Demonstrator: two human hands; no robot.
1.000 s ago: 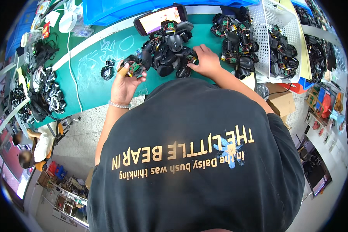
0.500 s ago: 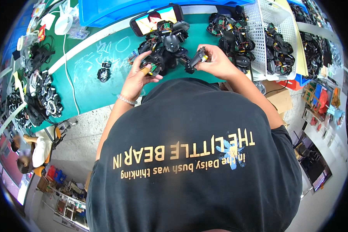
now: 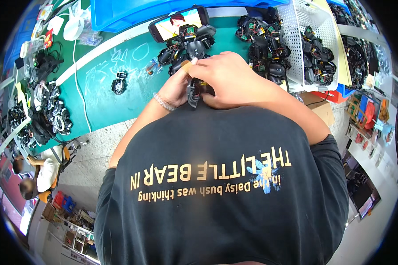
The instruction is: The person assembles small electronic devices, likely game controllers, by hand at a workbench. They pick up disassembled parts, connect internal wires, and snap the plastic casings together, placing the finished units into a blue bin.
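Observation:
My two hands are together at the front edge of the green table, close to my chest. Between them is a black curved plastic housing (image 3: pixel 192 93), its inner side partly showing. My right hand (image 3: pixel 230 79) wraps over it from the right and hides much of it. My left hand (image 3: pixel 179 87), with a tan wrap on one finger and a bracelet at the wrist, grips it from the left. Just beyond lies a pile of black housings (image 3: pixel 195 47) with green circuit boards and thin wires. A single small black part (image 3: pixel 119 84) lies off to the left.
A phone (image 3: pixel 177 24) with a lit screen leans behind the pile. To the right are more black housings (image 3: pixel 267 44) and a white perforated basket (image 3: pixel 296 48). A blue bin (image 3: pixel 137 13) stands at the back. A white cable (image 3: pixel 79 84) crosses the table's left side.
My right hand has moved left with the black housing, and both hands have come together. My left hand has shifted slightly right and nearer, closing in beside it.

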